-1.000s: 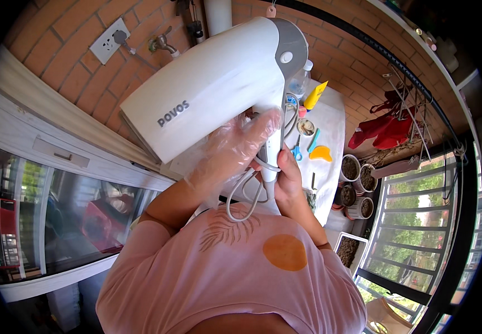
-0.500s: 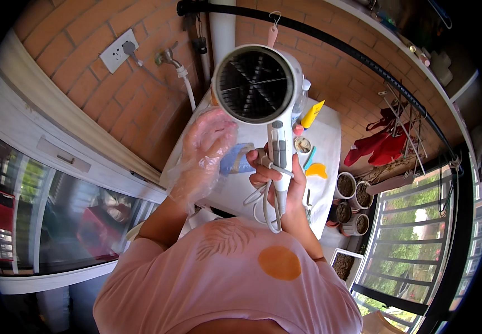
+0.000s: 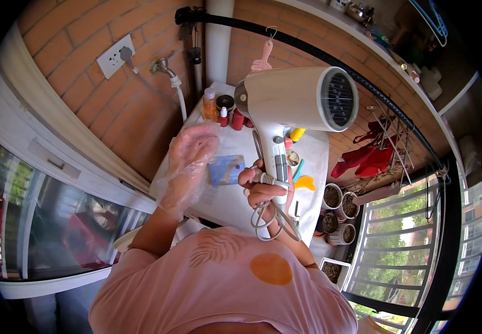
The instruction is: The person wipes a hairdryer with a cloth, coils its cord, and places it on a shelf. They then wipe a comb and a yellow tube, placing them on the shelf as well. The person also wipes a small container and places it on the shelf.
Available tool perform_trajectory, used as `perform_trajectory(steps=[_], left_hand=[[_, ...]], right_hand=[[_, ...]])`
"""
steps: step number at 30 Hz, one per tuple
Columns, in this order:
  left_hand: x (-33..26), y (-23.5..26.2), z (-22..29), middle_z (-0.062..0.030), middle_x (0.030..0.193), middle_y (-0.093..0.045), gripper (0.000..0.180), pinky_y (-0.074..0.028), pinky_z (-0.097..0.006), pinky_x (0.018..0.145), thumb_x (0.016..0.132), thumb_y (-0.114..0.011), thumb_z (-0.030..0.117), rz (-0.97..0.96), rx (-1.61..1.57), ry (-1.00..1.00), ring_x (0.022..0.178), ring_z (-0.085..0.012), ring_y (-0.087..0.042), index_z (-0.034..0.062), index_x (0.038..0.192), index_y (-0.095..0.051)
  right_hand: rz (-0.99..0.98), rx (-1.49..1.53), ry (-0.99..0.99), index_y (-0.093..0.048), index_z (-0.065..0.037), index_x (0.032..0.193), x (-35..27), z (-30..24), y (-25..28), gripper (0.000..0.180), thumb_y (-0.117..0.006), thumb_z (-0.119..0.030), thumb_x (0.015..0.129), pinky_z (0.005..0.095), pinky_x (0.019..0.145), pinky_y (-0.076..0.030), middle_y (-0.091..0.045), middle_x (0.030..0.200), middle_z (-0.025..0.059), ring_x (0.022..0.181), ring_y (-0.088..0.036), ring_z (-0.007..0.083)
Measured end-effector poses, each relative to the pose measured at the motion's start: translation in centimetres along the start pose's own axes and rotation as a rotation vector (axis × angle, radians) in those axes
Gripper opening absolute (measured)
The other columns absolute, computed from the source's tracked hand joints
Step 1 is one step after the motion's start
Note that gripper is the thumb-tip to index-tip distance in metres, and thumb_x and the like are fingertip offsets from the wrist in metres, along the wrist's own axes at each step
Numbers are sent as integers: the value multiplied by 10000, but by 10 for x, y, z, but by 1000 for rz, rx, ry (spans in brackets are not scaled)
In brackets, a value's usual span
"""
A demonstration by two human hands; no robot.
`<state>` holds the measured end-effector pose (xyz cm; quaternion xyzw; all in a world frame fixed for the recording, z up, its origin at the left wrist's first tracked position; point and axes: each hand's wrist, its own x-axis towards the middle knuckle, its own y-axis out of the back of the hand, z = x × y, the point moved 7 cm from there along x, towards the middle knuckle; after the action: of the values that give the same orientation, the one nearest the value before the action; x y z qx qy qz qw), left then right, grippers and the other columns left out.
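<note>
My right hand (image 3: 259,192) grips the handle of a white hair dryer (image 3: 288,97), raised over the table. Its round dark grille faces right. A looped grey cord (image 3: 259,225) and its plug end are bunched against the handle in the same hand. My left hand (image 3: 193,146), in a loose clear plastic glove (image 3: 177,181), is held palm up with its fingers loosely bent and nothing visible in it. Just right of that hand, a blue flat packet (image 3: 226,170) lies on the white-covered table (image 3: 218,203).
An orange bottle (image 3: 210,106) and red bottles (image 3: 237,119) stand at the table's back. Right of the dryer lie an open jar (image 3: 292,158), a teal stick (image 3: 299,170) and a yellow scraper-like piece (image 3: 305,183). A wall socket (image 3: 115,57) and tap (image 3: 164,65) are at left; soil pots (image 3: 341,234) at right.
The hair dryer has turned from its grille facing me to pointing right, and the bottles behind it now show. My left hand stays in nearly the same pose.
</note>
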<state>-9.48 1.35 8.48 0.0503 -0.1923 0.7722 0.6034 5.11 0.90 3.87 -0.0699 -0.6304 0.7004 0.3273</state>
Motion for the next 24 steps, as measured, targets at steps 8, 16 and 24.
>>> perform_trajectory(steps=[8,16,24], left_hand=[[0,9,-12,-69,1115,-521,208,-425,-264,868,830,-593,15,47,-6,36,993,-132,-521,40,1028,-534],[-2,12,-3,-69,1093,-523,218,-435,-248,836,817,-579,-43,76,52,-125,973,-126,-522,34,1017,-535],[-4,30,-13,-61,1037,-545,214,-436,-259,858,811,-561,-68,146,-8,-101,974,-139,-535,21,1005,-547]], right_hand=[[-113,254,-99,-468,2,1199,-1,6,-7,474,-569,-295,844,246,576,-373,-377,1106,137,533,-603,135],[-188,341,-189,-464,-18,1183,-2,19,-12,440,-542,-312,866,254,601,-368,-369,1074,132,522,-611,148],[68,-450,221,-462,-20,1195,-12,-23,-32,526,-571,-383,830,211,610,-335,-412,1126,187,492,-395,-3]])
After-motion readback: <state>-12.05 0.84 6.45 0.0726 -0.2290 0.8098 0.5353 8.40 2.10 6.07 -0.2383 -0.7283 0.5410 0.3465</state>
